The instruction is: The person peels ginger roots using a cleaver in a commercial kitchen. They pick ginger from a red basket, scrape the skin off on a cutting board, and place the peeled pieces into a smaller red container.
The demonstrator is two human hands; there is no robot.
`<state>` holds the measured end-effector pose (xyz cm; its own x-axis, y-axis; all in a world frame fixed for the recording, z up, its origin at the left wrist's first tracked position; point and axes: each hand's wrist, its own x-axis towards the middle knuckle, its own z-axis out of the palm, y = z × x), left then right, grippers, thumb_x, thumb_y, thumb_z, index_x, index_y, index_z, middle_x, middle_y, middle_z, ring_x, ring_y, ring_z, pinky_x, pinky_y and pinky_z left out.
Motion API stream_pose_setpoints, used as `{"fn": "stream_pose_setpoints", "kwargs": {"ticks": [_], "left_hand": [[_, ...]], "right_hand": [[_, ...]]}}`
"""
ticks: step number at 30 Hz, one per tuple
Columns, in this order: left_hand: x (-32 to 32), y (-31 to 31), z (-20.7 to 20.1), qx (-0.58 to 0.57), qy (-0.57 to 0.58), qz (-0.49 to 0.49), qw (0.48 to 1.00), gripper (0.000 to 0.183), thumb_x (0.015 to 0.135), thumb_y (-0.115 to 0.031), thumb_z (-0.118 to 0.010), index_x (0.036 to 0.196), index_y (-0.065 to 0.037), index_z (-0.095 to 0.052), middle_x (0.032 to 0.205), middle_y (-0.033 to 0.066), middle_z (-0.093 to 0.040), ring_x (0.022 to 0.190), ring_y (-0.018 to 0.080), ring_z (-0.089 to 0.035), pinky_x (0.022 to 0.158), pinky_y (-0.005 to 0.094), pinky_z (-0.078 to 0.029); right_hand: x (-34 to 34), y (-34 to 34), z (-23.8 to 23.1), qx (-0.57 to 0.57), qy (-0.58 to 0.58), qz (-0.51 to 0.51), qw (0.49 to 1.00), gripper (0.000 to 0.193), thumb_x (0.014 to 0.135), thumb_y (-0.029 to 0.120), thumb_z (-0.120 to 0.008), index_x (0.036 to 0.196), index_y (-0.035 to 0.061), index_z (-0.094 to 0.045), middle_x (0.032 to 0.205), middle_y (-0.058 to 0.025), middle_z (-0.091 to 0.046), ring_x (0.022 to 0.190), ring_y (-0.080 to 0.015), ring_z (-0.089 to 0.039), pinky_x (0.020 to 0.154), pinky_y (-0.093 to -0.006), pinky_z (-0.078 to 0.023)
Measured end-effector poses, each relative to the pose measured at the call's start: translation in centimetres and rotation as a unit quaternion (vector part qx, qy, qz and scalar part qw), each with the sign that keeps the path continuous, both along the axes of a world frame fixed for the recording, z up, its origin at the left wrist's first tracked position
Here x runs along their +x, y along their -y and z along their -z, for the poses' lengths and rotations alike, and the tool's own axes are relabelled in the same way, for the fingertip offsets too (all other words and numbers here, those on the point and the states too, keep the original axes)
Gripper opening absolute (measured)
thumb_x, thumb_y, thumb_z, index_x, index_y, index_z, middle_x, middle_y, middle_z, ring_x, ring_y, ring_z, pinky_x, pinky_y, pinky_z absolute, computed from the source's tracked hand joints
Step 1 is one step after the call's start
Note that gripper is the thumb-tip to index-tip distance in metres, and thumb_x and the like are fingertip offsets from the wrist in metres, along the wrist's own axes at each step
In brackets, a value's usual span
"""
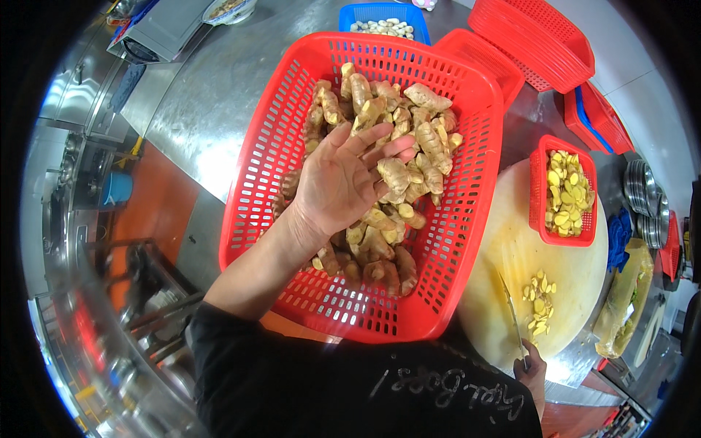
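Note:
My left hand (334, 182) is over the heap of ginger (371, 244) in a large red slotted basket (255, 175). Its palm faces up and the fingers are spread, with the fingertips against or just over a knobbly ginger root (394, 176); actual contact I cannot tell. At the lower right, my right hand (534, 371) grips a knife (513, 314) by its handle, the blade resting on or just above a round chopping board (485, 281). Sliced ginger (539, 303) lies on the board beside the blade.
A small red basket of ginger slices (567, 193) sits on the board's far side. Beyond the big basket are a blue basket of pale cloves (385, 28) and stacked red baskets (537, 40). At right are metal plates (646, 197) and a blue cloth (619, 237).

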<state>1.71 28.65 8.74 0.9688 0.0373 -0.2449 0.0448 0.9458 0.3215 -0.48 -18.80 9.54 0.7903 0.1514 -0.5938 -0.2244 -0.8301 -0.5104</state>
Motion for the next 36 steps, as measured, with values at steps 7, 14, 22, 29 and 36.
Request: {"fn": "stream_pose_setpoints", "kwargs": {"ticks": [7,14,22,29,36], "left_hand": [[-0.2,-0.2,0.7,0.047,0.062,0.043,0.996,0.054,0.071,0.007,-0.039,0.124,0.001,-0.047,0.130,0.0211,-0.046,0.124,0.0292,-0.044,0.085,0.0293,-0.049],[0.0,-0.3,-1.5,0.126,-0.062,-0.014,0.990,0.038,0.071,0.010,-0.043,0.106,0.001,-0.056,0.114,0.0168,-0.056,0.104,0.0263,-0.056,0.078,0.0273,-0.051],[-4.0,-1.7,-5.2,0.655,0.066,0.210,0.722,0.025,0.078,0.003,-0.044,0.095,-0.005,-0.061,0.074,0.0090,-0.052,0.062,0.0160,-0.057,0.048,0.0284,-0.044],[-7.6,3.7,0.2,0.896,0.206,0.318,0.231,0.045,0.080,-0.011,-0.056,0.123,-0.024,-0.050,0.133,0.0227,-0.037,0.058,0.0204,-0.062,0.048,0.0315,-0.051],[-4.9,2.9,3.1,0.809,0.207,0.388,0.389,0.031,0.074,-0.015,-0.064,0.104,-0.014,-0.055,0.126,0.0254,-0.045,0.057,0.0257,-0.064,0.052,0.0322,-0.054]], "right_hand": [[-0.1,0.8,0.5,0.007,0.000,-0.001,1.000,0.046,0.076,-0.010,-0.050,0.121,-0.0010,-0.052,0.054,0.0047,-0.038,0.051,-0.0029,-0.032,0.048,-0.0212,-0.024],[-0.3,1.1,0.7,0.004,0.014,-0.012,1.000,0.045,0.076,-0.009,-0.050,0.120,-0.0011,-0.052,0.055,0.0046,-0.039,0.051,-0.0027,-0.032,0.048,-0.0211,-0.023],[-0.4,1.2,0.7,-0.001,0.012,-0.014,1.000,0.044,0.077,-0.008,-0.049,0.120,-0.0012,-0.052,0.056,0.0053,-0.041,0.052,-0.0024,-0.033,0.049,-0.0204,-0.025],[0.2,2.7,1.8,0.012,0.019,-0.050,0.998,0.044,0.077,-0.008,-0.049,0.120,0.0011,-0.051,0.056,0.0025,-0.045,0.050,-0.0046,-0.036,0.048,-0.0214,-0.027],[-0.3,2.2,1.6,-0.024,0.067,-0.090,0.993,0.050,0.073,-0.010,-0.053,0.119,0.0084,-0.052,0.052,-0.0023,-0.035,0.048,-0.0105,-0.036,0.048,-0.0264,-0.032]]}}
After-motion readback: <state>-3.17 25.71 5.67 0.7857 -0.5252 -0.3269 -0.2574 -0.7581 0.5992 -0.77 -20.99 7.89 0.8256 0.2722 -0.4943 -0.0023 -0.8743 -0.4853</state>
